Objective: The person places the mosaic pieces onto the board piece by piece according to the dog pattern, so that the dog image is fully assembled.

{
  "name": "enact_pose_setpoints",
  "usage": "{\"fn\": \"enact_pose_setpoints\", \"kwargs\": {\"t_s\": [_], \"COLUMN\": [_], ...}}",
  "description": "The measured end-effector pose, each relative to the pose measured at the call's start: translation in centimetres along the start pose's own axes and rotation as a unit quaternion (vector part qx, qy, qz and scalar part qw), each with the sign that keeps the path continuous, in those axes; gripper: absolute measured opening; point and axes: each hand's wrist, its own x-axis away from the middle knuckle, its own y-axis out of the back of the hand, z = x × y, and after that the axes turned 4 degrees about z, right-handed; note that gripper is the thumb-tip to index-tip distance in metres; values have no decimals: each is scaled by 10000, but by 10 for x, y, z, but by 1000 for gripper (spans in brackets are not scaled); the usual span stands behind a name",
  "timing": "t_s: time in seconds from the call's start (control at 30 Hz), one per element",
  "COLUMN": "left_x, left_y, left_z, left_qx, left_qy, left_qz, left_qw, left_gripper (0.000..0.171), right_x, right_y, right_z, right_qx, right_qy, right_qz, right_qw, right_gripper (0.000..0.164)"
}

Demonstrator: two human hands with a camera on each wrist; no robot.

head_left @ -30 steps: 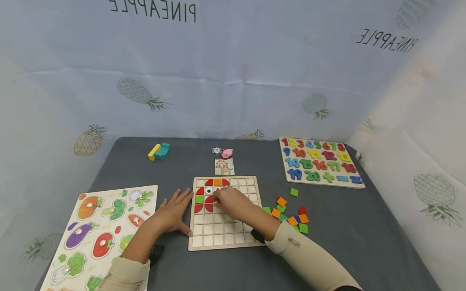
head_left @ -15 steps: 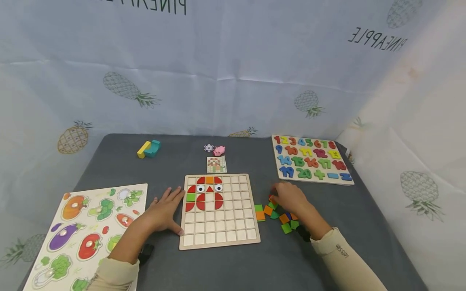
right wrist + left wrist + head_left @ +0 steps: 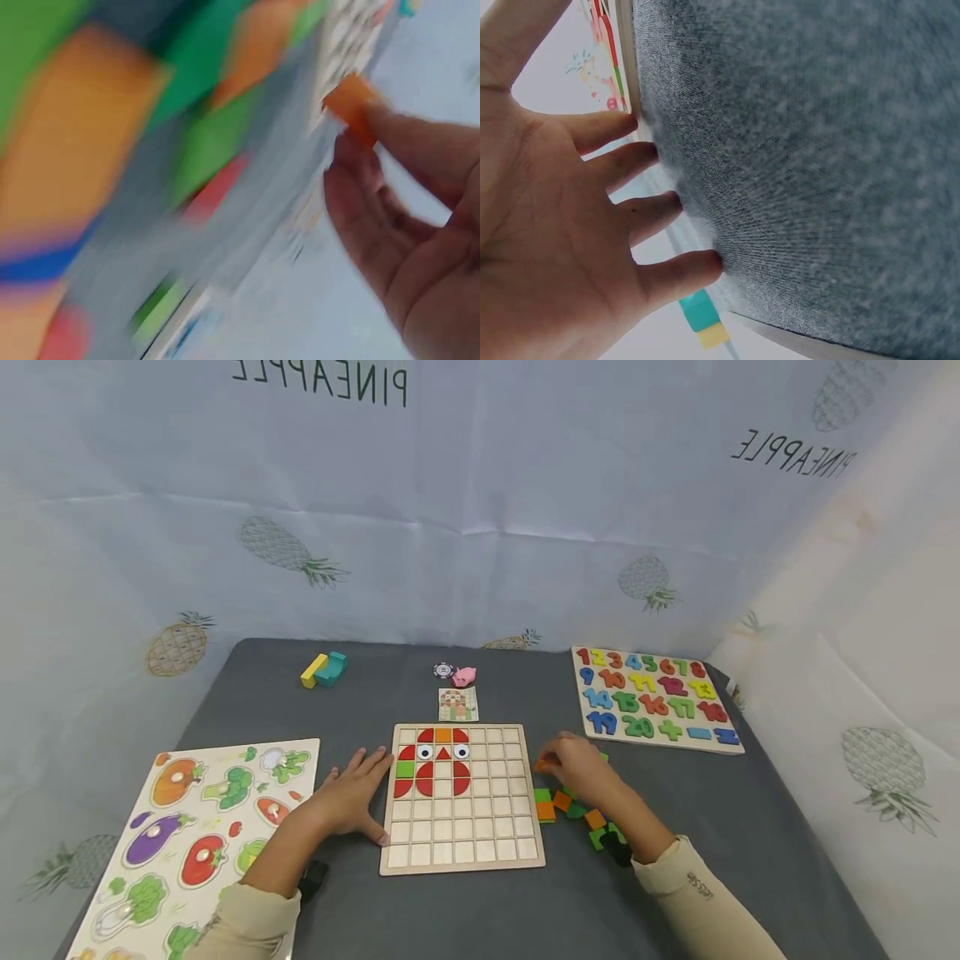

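A wooden grid board [image 3: 450, 852] lies on the dark table, with red, green, orange and eye-patterned tiles set in its upper left. My left hand [image 3: 351, 797] rests at the board's left edge with fingers spread; the left wrist view shows those fingers [image 3: 649, 217] fairly straight, holding nothing. Just right of the board, my right hand [image 3: 581, 768] pinches an orange square tile [image 3: 351, 105] between thumb and fingers, lifted off the table. Below that hand lie loose green and orange tiles [image 3: 545, 810], partly hidden by the wrist and blurred in the right wrist view.
Behind the grid board lie a small pattern card [image 3: 458, 704], a poker chip [image 3: 443, 670] and a pink pig [image 3: 464, 676]. A number puzzle [image 3: 626, 683] is at the back right, a vegetable puzzle [image 3: 176, 906] at the left. Yellow and teal blocks [image 3: 331, 670] lie farther back.
My right hand has left the board, gone right to the loose tiles, and come slightly back left with an orange tile. The left hand has stayed at the board's edge.
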Motion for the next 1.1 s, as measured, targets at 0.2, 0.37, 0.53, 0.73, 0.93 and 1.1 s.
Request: {"fn": "enact_pose_setpoints", "kwargs": {"t_s": [0.2, 0.37, 0.53, 0.73, 0.93, 1.1], "left_x": [0, 0, 2, 0, -2, 0], "left_y": [-2, -4, -2, 4, 4, 1], "left_z": [-1, -3, -4, -6, -7, -4], "left_qx": [-4, 26, -17, -57, -77, -50], "left_qy": [66, 78, 110, 80, 104, 173], "left_qz": [-9, -4, 41, 109, 174, 142], "left_qw": [10000, 10000, 9999, 9999, 9998, 9997], "left_gripper": [124, 123, 123, 122, 124, 125], "right_x": [-23, -43, -53, -54, -50, -43], "right_y": [-18, -36, -45, -47, -49, -49], "right_z": [60, 91, 101, 100, 100, 97], "right_qx": [-570, -400, -91, 264, 1138, 1556], "right_qy": [1171, 1552, 1709, 1747, 2115, 2135], "right_qz": [244, 361, 379, 270, -65, -307], "right_qw": [9912, 9864, 9845, 9839, 9707, 9640], "right_gripper": [13, 5, 4, 4, 3, 3]}}
